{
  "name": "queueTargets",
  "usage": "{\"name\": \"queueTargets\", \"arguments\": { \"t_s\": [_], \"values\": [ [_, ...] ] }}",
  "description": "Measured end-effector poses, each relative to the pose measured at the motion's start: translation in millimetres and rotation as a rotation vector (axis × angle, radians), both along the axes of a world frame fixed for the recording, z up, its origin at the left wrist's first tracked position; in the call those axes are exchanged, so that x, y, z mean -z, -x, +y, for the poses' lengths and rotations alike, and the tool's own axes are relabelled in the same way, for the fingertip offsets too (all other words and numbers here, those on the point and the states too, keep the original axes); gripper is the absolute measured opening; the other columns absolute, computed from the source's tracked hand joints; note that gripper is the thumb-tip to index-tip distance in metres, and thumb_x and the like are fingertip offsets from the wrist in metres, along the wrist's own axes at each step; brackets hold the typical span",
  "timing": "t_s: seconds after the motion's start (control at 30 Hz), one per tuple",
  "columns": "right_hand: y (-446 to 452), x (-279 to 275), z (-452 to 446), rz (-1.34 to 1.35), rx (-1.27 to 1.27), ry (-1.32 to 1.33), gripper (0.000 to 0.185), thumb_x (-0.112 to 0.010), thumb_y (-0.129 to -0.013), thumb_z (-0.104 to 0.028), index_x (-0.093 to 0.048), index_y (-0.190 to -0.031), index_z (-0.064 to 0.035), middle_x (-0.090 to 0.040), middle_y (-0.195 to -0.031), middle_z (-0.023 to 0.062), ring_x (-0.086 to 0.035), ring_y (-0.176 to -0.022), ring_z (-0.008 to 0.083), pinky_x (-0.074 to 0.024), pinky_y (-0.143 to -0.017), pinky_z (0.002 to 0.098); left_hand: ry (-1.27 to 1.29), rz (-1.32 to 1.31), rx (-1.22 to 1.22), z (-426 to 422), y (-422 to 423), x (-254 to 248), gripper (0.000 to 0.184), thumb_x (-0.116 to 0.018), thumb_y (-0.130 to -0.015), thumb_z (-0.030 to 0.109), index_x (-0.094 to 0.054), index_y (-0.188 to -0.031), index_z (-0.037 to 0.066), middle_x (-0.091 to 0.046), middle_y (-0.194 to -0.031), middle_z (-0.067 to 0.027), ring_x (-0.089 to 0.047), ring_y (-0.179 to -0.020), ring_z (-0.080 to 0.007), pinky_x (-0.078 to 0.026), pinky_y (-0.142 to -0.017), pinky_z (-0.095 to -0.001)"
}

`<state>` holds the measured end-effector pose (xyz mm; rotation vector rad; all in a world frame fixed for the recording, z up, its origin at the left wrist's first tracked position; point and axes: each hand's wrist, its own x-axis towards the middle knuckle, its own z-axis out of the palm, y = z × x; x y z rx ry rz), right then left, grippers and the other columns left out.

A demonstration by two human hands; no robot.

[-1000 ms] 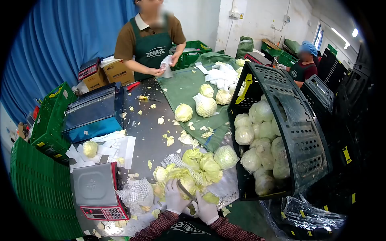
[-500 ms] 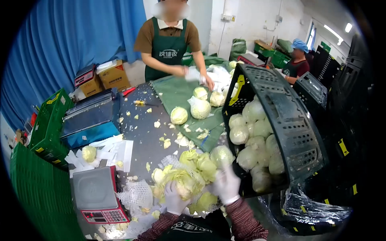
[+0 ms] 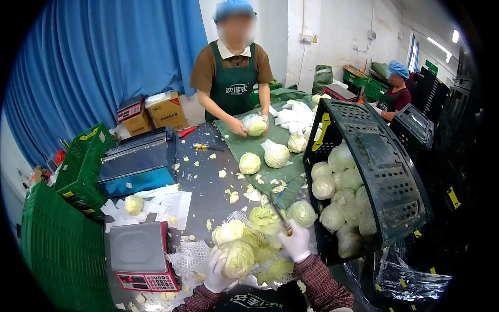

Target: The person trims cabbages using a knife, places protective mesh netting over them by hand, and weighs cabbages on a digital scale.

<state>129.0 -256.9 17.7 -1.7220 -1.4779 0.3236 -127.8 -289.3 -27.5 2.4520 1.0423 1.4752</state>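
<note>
Knife (image 3: 282, 217), gripped in the right hand (image 3: 295, 240), seemingly points lengthwise forward-left; the left hand (image 3: 216, 271) cups a cabbage (image 3: 238, 259).

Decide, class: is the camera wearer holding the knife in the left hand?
No, the right hand holds the knife, while the left hand cups a cabbage.

Pale-green cabbage (image 3: 238, 259): rounded, cupped in our left hand (image 3: 217, 271). Knife (image 3: 284, 220): narrow blade, tilted, gripped in our right hand (image 3: 295, 240).
</note>
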Motion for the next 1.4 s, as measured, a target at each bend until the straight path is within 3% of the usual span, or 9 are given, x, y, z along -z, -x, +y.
{"name": "queueTargets", "arguments": {
  "t_s": [0.1, 0.23, 0.33, 0.43, 0.47, 0.7, 0.97, 1.17, 1.4],
  "values": [
    [-13.6, 2.1, 14.8, -0.092, -0.038, 0.144, 0.036, -0.071, -0.074, -0.029, -0.065, -0.101, -0.0069, -0.063, -0.067, 0.0083, -0.062, -0.056, 0.0249, -0.0480, -0.053, 0.0357, -0.130, -0.055, -0.048, -3.3, 1.5, -14.8, 0.096, -0.087, -0.057, 0.028, -0.028, -0.130, 0.010, -0.036, -0.126, -0.0153, -0.041, -0.121, -0.0387, -0.038, -0.101, -0.0520],
    [13.7, -18.3, 0.4, 0.238, -0.520, -0.146, 0.054, -0.064, -0.085, -0.027, -0.049, -0.133, -0.0071, -0.060, -0.114, 0.0062, -0.057, -0.069, 0.0120, -0.0437, -0.055, 0.0268, -0.207, -0.013, -0.128, -3.1, -0.6, -44.3, 0.105, -0.090, -0.053, 0.037, -0.028, -0.131, 0.004, -0.038, -0.129, -0.0188, -0.044, -0.120, -0.0373, -0.041, -0.100, -0.0455],
    [32.0, -30.7, -3.5, 1.001, -0.810, 0.488, 0.056, -0.051, -0.092, -0.037, -0.041, -0.137, -0.0035, -0.060, -0.081, 0.0064, -0.044, -0.054, 0.0059, -0.0326, -0.047, 0.0181, 0.495, -0.552, 0.161, -8.0, -11.6, -72.5, 0.108, -0.087, -0.057, 0.043, -0.026, -0.137, 0.002, -0.038, -0.137, -0.0182, -0.042, -0.125, -0.0335, -0.038, -0.104, -0.0461],
    [51.6, -26.1, -10.7, 1.191, -0.804, 0.427, 0.048, -0.048, -0.095, -0.032, -0.043, -0.138, -0.0103, -0.055, -0.066, -0.0001, -0.045, -0.050, 0.0044, -0.0353, -0.047, 0.0178, 1.000, -1.263, 0.453, -2.3, -15.5, -64.1, 0.109, -0.082, -0.060, 0.050, -0.025, -0.139, 0.002, -0.039, -0.137, -0.0154, -0.041, -0.126, -0.0311, -0.037, -0.106, -0.0450],
    [58.9, -36.0, -12.8, 1.139, -0.729, 0.353, 0.049, -0.053, -0.094, -0.027, -0.041, -0.139, -0.0106, -0.057, -0.067, -0.0008, -0.044, -0.050, 0.0025, -0.0339, -0.046, 0.0164, 1.032, -1.169, 0.418, 0.8, -11.9, -61.1, 0.107, -0.067, -0.065, 0.069, -0.023, -0.143, 0.011, -0.036, -0.141, -0.0128, -0.037, -0.130, -0.0313, -0.035, -0.105, -0.0481],
    [70.4, -25.1, -10.0, 1.041, -0.655, 0.335, 0.059, -0.063, -0.087, -0.013, -0.038, -0.140, -0.0078, -0.059, -0.078, -0.0021, -0.046, -0.056, 0.0017, -0.0361, -0.050, 0.0161, 1.263, -1.376, 0.659, 7.7, -3.7, -68.0, 0.106, -0.054, -0.070, 0.077, -0.017, -0.146, 0.013, -0.025, -0.147, -0.0156, -0.031, -0.133, -0.0353, -0.031, -0.104, -0.0575],
    [71.2, 7.5, -8.7, 1.478, -0.466, 0.419, 0.046, -0.049, -0.095, -0.035, -0.045, -0.131, -0.0070, -0.059, -0.088, 0.0013, -0.044, -0.054, 0.0060, -0.0358, -0.047, 0.0208, 1.328, -0.914, 0.639, -10.9, 31.5, -72.5, 0.101, -0.074, -0.074, 0.038, -0.011, -0.148, 0.013, -0.037, -0.138, -0.0189, -0.044, -0.123, -0.0342, -0.043, -0.097, -0.0497],
    [72.9, 19.5, -16.3, 1.752, -0.523, 0.544, 0.054, -0.034, -0.096, -0.055, -0.050, -0.123, -0.0109, -0.057, -0.084, 0.0009, -0.041, -0.051, 0.0102, -0.0331, -0.043, 0.0244, 0.599, -0.300, 0.118, 3.8, 27.9, -66.7, 0.080, -0.086, -0.061, 0.014, -0.047, -0.130, 0.006, -0.041, -0.125, -0.0109, -0.048, -0.111, -0.0204, -0.046, -0.092, -0.0346],
    [84.0, 35.8, -20.5, 1.724, -0.357, 0.534, 0.047, -0.042, -0.096, -0.047, -0.049, -0.123, -0.0108, -0.057, -0.087, -0.0001, -0.045, -0.058, 0.0092, -0.0374, -0.050, 0.0231, 0.678, -0.330, 0.150, -3.9, 1.8, -72.1, 0.127, -0.089, -0.056, 0.015, -0.001, -0.147, 0.007, -0.027, -0.143, -0.0152, -0.033, -0.132, -0.0282, -0.038, -0.103, -0.0387]
  ]
}}
